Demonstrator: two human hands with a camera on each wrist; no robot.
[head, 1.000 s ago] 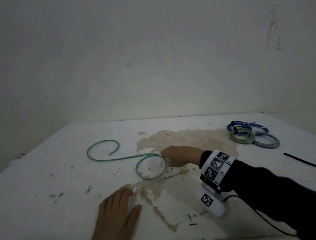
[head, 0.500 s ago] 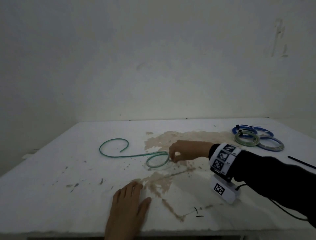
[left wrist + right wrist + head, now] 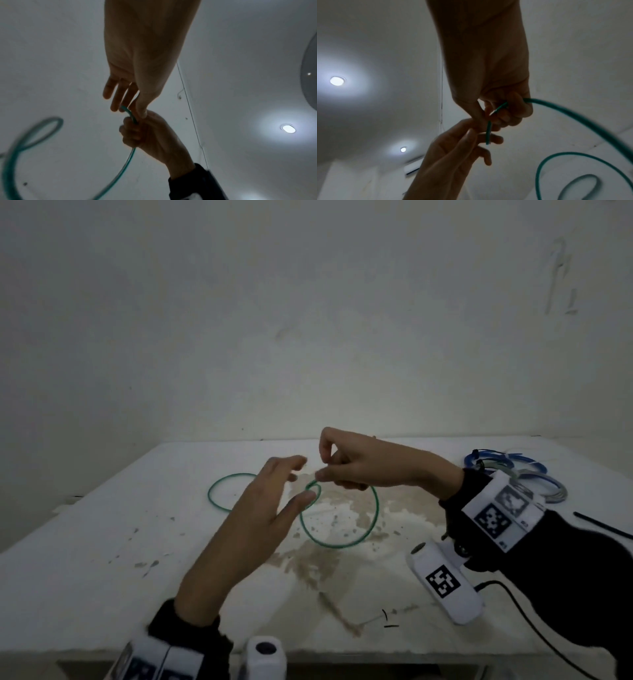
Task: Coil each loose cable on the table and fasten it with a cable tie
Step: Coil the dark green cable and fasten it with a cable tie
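A green cable (image 3: 337, 546) hangs in one wide loop from my right hand (image 3: 329, 470), which is raised above the white table (image 3: 102, 559) and pinches the cable near its end. The rest of the cable trails left in a second curve (image 3: 219, 498) on the table. My left hand (image 3: 299, 479) is lifted beside the right one, fingers straight, its fingertips (image 3: 114, 108) by the cable's free end (image 3: 126, 109). In the right wrist view the cable (image 3: 573, 115) runs out of my curled right fingers (image 3: 510, 112), its short end sticking down past the left fingers.
Several coiled cables, blue (image 3: 496, 457) and grey-green (image 3: 537, 484), lie at the table's back right. A black cable tie (image 3: 603, 527) lies by the right edge. Two small black bits (image 3: 388, 621) sit near the front edge. A brown stain (image 3: 342, 570) covers the table's middle. A white wall stands behind.
My right hand has lifted the green cable's end off the table, and the loop under it has widened. My left hand has risen from the table's front toward the cable end.
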